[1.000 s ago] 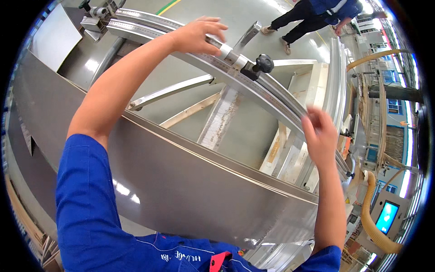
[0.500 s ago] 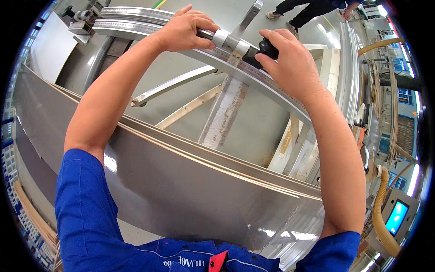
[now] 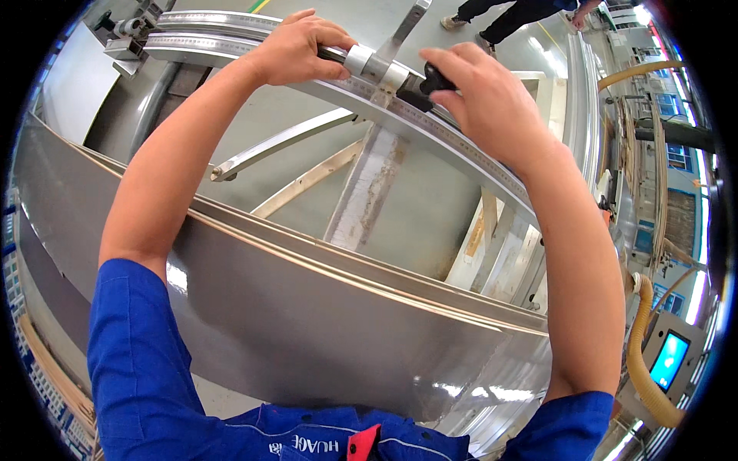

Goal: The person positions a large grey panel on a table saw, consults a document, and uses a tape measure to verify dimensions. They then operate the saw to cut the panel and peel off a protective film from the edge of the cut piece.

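A metal sliding stop (image 3: 377, 67) with a flat upright arm (image 3: 410, 21) sits on a ruled aluminium rail (image 3: 453, 142) at the top. To its left, my left hand (image 3: 296, 50) is closed round the metal bar (image 3: 332, 54) beside the stop's bright collar, thumb below and fingers over the top. My right hand (image 3: 492, 104) holds the black knob (image 3: 437, 79) at the stop's right end between thumb and fingers. Part of the knob is hidden by those fingers.
Grey panels (image 3: 323, 323) lie stacked between me and the rail. White frame braces (image 3: 357, 188) stand below it. A person in dark trousers (image 3: 515, 17) is beyond the rail. At right are a yellowish hose (image 3: 642, 361) and a lit screen (image 3: 670, 359).
The whole scene, stop and rail included, has shifted slightly left in the picture. My right-hand fingers have moved a little around the knob; the left hand keeps its grip.
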Demonstrator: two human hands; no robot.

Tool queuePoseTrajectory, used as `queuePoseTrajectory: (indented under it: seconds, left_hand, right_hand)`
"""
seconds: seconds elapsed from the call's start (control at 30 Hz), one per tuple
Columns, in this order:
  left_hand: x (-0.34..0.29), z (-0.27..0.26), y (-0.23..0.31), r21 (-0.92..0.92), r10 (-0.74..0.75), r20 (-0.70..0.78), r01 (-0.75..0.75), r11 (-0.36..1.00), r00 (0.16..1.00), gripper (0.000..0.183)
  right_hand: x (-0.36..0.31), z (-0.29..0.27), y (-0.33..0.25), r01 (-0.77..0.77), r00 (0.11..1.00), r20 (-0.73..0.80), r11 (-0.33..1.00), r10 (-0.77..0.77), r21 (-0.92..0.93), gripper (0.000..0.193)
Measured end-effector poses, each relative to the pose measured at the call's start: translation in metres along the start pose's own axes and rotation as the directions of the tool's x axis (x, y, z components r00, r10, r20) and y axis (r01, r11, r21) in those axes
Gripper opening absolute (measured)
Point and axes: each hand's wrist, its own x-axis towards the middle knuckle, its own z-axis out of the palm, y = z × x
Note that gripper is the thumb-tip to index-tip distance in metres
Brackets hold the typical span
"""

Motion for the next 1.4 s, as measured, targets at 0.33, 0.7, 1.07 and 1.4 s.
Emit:
queuePoseTrajectory:
  seconds: [0.33, 0.7, 1.07, 1.4]
  left_hand:
    - [-0.002, 0.012, -0.027, 0.021, 0.225, -0.150, -0.224, 0.974, 0.963, 0.038]
    - [-0.061, 0.034, 0.071, -0.210, -0.108, -0.097, 0.086, 0.974, 0.989, 0.085]
    - [-0.134, 0.015, 0.294, 0.275, -0.302, 0.685, 0.149, 0.950, 0.663, 0.075]
    - [-0.159, 0.039, 0.322, 0.455, -0.329, 0.523, 0.069, 0.888, 0.787, 0.081]
  right_hand:
    - [0.026, 0.015, -0.001, -0.178, 0.974, 0.138, 0.984, 0.181, -0.034, 0.048]
    - [-0.094, 0.016, -0.070, -0.583, 0.734, -0.201, 0.754, 0.649, 0.304, 0.070]
    - [-0.662, -0.006, -0.187, -0.549, -0.675, -0.183, -0.321, 0.715, 0.772, 0.077]
    - [-0.667, 0.088, -0.219, 0.581, -0.285, 0.477, -0.247, 0.831, 0.776, 0.080]
